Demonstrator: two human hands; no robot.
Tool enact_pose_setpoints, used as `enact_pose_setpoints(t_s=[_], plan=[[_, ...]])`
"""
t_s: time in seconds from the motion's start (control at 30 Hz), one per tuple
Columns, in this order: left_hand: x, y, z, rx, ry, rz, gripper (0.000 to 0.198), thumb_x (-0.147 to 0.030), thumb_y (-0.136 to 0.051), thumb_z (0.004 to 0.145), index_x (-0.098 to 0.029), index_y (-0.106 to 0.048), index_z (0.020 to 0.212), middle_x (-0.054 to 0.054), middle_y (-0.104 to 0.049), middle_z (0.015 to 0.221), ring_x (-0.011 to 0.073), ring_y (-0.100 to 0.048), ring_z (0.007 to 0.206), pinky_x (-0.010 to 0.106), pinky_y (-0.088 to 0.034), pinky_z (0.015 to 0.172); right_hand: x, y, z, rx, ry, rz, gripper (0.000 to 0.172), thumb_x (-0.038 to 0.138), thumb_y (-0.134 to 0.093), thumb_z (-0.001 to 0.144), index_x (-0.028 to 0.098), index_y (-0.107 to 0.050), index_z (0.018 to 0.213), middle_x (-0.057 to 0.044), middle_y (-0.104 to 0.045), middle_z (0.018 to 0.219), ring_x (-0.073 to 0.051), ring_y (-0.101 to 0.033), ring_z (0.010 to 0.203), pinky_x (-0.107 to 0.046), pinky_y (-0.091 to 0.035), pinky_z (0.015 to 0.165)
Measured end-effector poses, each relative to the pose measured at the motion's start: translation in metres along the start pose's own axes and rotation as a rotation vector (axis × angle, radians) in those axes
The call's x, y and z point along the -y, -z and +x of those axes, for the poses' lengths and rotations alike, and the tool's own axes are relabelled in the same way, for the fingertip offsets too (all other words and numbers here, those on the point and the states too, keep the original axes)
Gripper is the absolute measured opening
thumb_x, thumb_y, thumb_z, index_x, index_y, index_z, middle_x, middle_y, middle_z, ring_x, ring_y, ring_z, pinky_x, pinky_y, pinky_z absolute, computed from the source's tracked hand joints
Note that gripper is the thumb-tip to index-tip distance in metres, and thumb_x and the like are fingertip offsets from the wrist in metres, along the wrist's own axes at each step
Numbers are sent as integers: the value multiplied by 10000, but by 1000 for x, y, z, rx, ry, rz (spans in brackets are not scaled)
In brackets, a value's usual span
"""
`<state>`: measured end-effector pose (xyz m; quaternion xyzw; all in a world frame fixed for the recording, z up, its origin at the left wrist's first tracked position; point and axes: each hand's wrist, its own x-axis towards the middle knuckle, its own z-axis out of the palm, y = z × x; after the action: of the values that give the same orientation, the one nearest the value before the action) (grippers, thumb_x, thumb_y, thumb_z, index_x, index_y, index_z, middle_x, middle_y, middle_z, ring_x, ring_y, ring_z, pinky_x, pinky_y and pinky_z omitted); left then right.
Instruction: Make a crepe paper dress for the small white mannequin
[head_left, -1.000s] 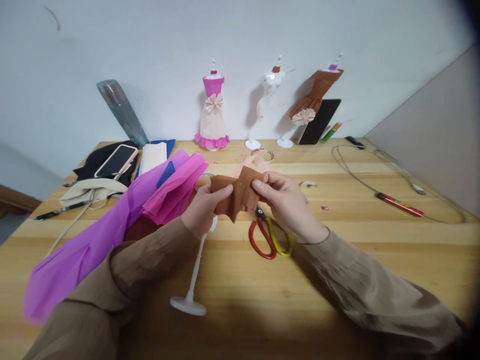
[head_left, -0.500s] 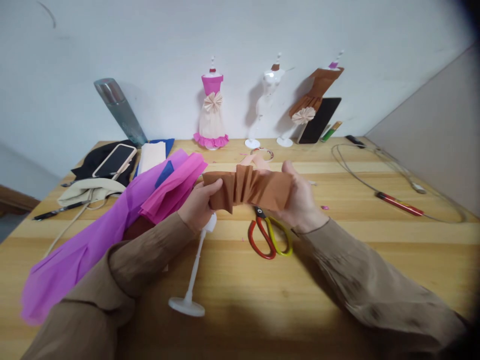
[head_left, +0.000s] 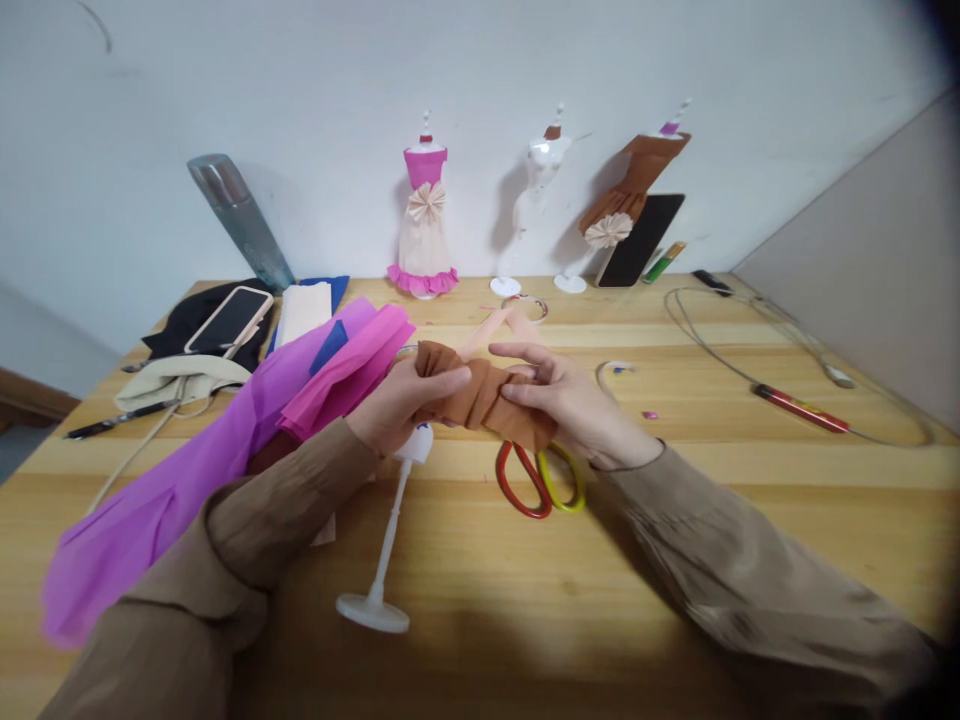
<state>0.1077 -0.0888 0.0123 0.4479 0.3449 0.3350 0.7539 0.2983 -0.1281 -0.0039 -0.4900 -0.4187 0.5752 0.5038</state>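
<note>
Between my hands a strip of brown crepe paper is held up, bunched into folds. My left hand pinches its left end, thumb on top. At the right part, my right hand grips a fold between thumb and fingers, with the index finger stretched out. Under the paper lie scissors with one red and one yellow handle; their blades are hidden. A small white mannequin on a stand lies below my left hand, its upper part covered. Pink and purple crepe paper rests beside my left forearm.
Along the wall stand a mannequin in a pink and cream dress, a bare white mannequin and one in brown paper. A bottle and a phone are at left. A red-handled tool with its cable lies at right.
My right hand has moved left and inward from the strip's right end to its folds. The paper, stretched wide before, is now more gathered and its right end hangs lower.
</note>
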Motion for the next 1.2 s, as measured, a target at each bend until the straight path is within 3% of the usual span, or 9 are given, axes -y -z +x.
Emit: enact_pose_setpoints(t_s=[0.07, 0.17, 0.4, 0.57, 0.67, 0.77, 0.9, 1.1, 1.2], plan=[[-6, 2, -2, -1, 8, 15, 388, -221, -895, 525, -143, -573, 726, -24, -587, 662, 89, -553, 596, 212, -436, 564, 1, 3, 1, 0, 24, -55, 426, 181, -771, 613, 198, -663, 1024, 44, -674, 681, -119, -620, 593, -260, -498, 578], [-14, 8, 0, -68, 9, -7, 347, -200, -867, 557, -146, -563, 715, -26, -584, 645, 93, -557, 582, 215, -435, 545, 6, 10, 2, 24, 31, -119, 397, 176, -765, 611, 187, -676, 998, 41, -680, 663, -117, -619, 578, -235, -468, 530], [-27, 27, 8, -207, -100, 78, 324, -180, -841, 589, -159, -541, 710, -50, -569, 656, 86, -559, 624, 215, -445, 617, 12, 32, 8, 77, -11, -146, 406, 160, -784, 592, 195, -711, 990, 6, -749, 759, -149, -688, 649, -255, -532, 589], [-27, 29, 11, -297, -116, 61, 309, -136, -821, 577, -161, -537, 696, -61, -550, 646, 79, -533, 628, 204, -419, 621, 14, 38, 11, 126, -70, -91, 366, 158, -817, 566, 185, -723, 919, -7, -764, 772, -154, -706, 665, -265, -554, 621], [-25, 27, 12, -282, -85, 28, 296, -227, -819, 644, -170, -538, 716, -53, -539, 642, 79, -506, 595, 202, -392, 569, 13, 38, 13, 118, -76, -75, 354, 146, -829, 542, 192, -728, 878, 6, -760, 750, -139, -693, 632, -245, -537, 583], [-24, 28, 10, -184, -73, 82, 352, -318, -834, 651, -177, -515, 698, -54, -503, 621, 76, -473, 557, 202, -374, 531, 12, 39, 15, 122, -60, -91, 361, 161, -838, 552, 195, -736, 896, 11, -756, 747, -131, -687, 634, -245, -531, 589], [-29, 33, 8, -65, -85, 263, 357, -204, -860, 558, -169, -551, 734, -28, -587, 728, 120, -560, 695, 249, -453, 674, 11, 41, 16, 94, -47, -133, 344, 208, -857, 561, 182, -742, 884, 5, -749, 737, -119, -671, 620, -233, -505, 574], [-38, 49, 11, -161, -142, 551, 197, -162, -766, 592, -155, -572, 628, -45, -535, 632, 111, -475, 638, 251, -364, 629, 1, 25, 20, 53, -4, -152, 327, 251, -810, 609, 159, -718, 909, -19, -716, 724, -130, -646, 602, -257, -491, 563], [-40, 53, 15, -184, -160, 526, 198, -126, -750, 575, -163, -561, 623, -47, -531, 631, 118, -479, 640, 253, -363, 631, -1, 7, 15, -27, 233, -293, 175, 216, -729, 682, 177, -711, 852, -29, -709, 776, -162, -650, 708, -321, -520, 685]])
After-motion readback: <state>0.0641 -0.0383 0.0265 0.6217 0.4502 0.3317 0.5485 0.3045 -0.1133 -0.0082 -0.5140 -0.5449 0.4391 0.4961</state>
